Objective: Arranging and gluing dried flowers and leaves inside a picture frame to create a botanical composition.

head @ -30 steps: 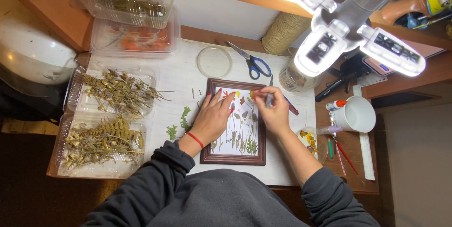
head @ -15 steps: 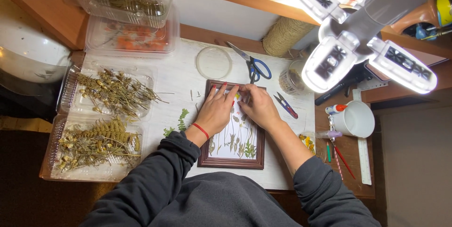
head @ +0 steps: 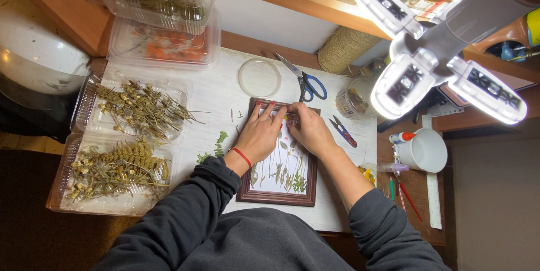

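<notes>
A dark wooden picture frame (head: 246,192) lies on the white table top, holding a white sheet with pressed flowers and stems. My left hand (head: 260,137), with a red cord at the wrist, rests flat on the frame's upper left, fingers spread. My right hand (head: 308,130) is just beside it at the frame's top edge, its fingertips pinched together close to my left index finger. Anything small between those fingertips is too tiny to make out. Small snips (head: 343,131) lie on the table just right of the frame.
Two clear trays of dried plants (head: 140,108) (head: 112,172) sit at the left, with lidded boxes (head: 163,40) behind. Blue-handled scissors (head: 306,82), a round clear lid (head: 259,77), a jar (head: 353,101), a twine spool (head: 346,49), a white mug (head: 427,150) and a bright lamp head (head: 433,63) surround the frame.
My right hand has put down the thin tool it held a second ago. Both hands have drawn together at the top of the frame.
</notes>
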